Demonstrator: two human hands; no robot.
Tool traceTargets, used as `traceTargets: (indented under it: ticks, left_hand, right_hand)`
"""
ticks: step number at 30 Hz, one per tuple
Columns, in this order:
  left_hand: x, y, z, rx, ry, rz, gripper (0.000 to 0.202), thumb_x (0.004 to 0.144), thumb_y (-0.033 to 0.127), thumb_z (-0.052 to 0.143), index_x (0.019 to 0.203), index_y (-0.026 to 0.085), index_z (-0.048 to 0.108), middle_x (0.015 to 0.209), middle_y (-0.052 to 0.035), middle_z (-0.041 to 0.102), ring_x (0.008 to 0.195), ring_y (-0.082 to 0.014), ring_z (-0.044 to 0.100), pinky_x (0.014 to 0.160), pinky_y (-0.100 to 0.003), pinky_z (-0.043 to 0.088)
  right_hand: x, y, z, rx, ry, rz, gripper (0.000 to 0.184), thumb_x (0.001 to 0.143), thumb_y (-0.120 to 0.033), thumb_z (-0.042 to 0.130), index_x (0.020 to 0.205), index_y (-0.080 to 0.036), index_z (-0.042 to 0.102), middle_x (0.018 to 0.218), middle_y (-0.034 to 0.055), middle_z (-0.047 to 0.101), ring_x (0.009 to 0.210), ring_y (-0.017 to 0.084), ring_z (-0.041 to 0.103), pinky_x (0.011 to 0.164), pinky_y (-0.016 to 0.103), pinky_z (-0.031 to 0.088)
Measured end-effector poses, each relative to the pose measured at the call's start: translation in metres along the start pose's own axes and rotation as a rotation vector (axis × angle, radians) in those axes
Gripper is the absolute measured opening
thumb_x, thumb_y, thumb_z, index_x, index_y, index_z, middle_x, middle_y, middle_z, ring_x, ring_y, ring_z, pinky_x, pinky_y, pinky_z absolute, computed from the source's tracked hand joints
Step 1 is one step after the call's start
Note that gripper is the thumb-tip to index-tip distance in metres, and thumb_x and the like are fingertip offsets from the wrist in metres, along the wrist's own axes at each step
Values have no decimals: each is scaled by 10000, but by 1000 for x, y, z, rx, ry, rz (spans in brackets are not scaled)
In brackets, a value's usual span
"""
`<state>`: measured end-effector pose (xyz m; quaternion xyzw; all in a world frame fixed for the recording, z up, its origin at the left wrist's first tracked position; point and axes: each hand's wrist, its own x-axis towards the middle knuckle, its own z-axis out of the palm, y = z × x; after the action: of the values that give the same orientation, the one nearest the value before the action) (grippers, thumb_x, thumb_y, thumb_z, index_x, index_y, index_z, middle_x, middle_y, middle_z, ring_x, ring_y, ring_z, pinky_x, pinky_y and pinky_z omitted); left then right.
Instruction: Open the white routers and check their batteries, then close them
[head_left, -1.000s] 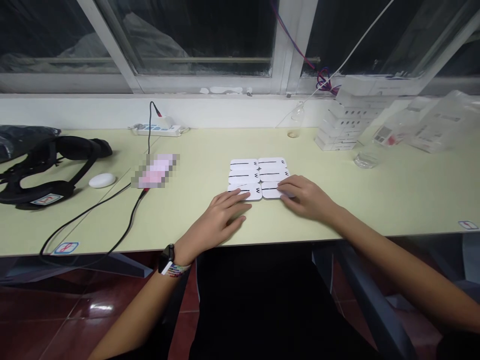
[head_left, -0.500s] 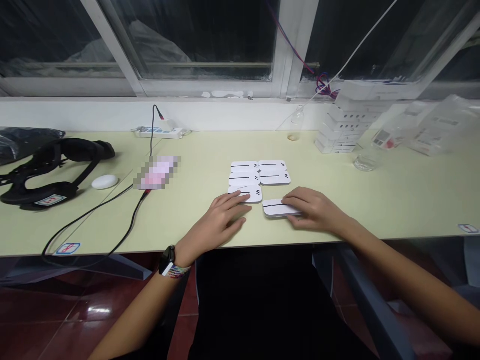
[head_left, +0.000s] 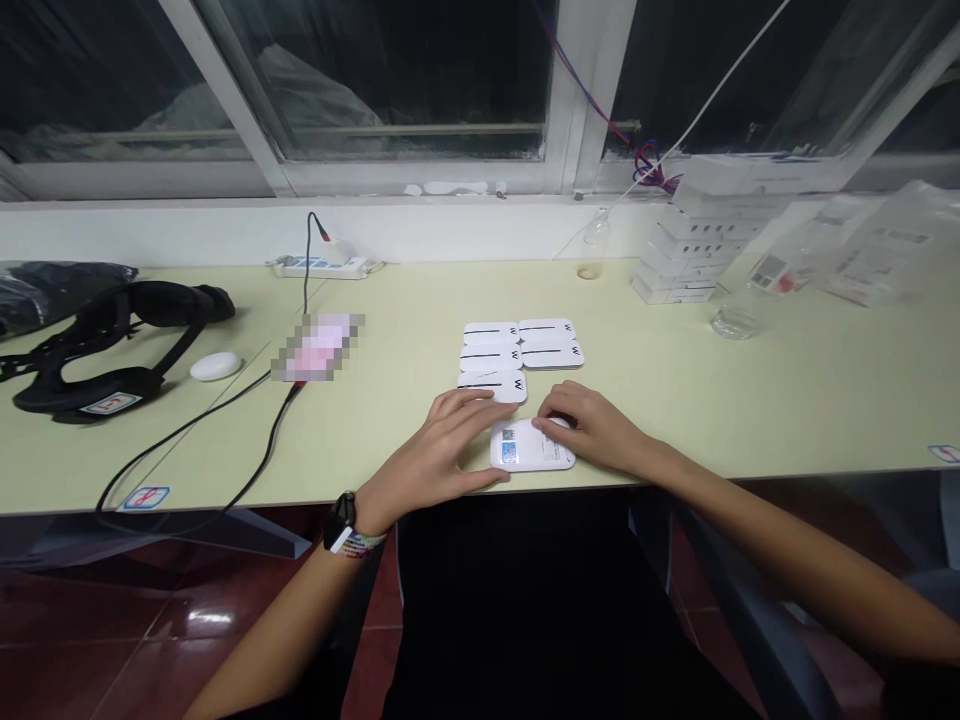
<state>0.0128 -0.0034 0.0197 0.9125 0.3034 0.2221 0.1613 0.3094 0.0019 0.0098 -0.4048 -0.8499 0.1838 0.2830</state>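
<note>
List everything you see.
table: 1, pale yellow, middle
marked cases: 5, white, middle
labelled case: 1, white, near front edge
headset: 1, black, left
dark bundle: 1, black, far left
oval object: 1, white, beside headset
pixelated object: 1, pinkish, left
power strip: 1, white, back
cables: several, mixed, left and back
bottle: 1, clear, back
boxes: several, white, back right
glass: 1, clear, right
bags: count unclear, translucent, right
window panes: several, dark, behind
watch: 1, black, left wrist
left hand: 1, open by labelled case
right hand: 1, holding labelled case
</note>
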Motion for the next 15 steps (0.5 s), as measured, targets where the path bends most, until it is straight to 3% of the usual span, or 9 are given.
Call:
traceTargets:
  ticks: [3, 7, 11, 15]
  left_hand:
    - [1, 2, 0, 22, 11, -3, 644, 1025, 369, 776, 1625, 360, 543, 1561, -86, 631, 1539, -369, 456, 1250, -575, 438]
    - [3, 4, 0, 37, 21, -9, 652, 1005, 317, 761, 1622, 341, 551, 1487, -88, 677, 1482, -373, 490, 1222, -572, 439]
    - [3, 4, 0, 15, 21, -15, 640, 1010, 313, 751, 1618, 342, 552, 1458, -85, 678, 1450, -358, 496, 1204, -552, 465]
    - [2, 2, 2, 12, 16, -54, 760, 995, 303, 773, 1685, 331, 455, 1491, -109, 637, 1433, -360, 494, 1206, -565, 472]
  right_hand:
    - [-8, 1, -6, 31, 42, -59, 108, 1082, -287, 640, 1109, -231, 728, 1060, 84, 703, 1035, 254, 689, 885, 423, 604]
    - [-26, 4, -21, 63, -14, -252, 257, 1056, -183, 639, 1287, -250, 731, 1297, 123, 711, 1200, 259, 716, 994, 447, 644]
    - [-33, 1, -32, -110, -74, -389, 238, 1096, -207, 623, 1305, -204, 737, 1313, 159, 741, 1154, 263, 758, 947, 432, 676]
    - [-30, -5, -39, -288, -142, -436, 237, 1115, -223, 595, 1301, -196, 740, 1305, 159, 766, 1087, 264, 786, 899, 428, 689]
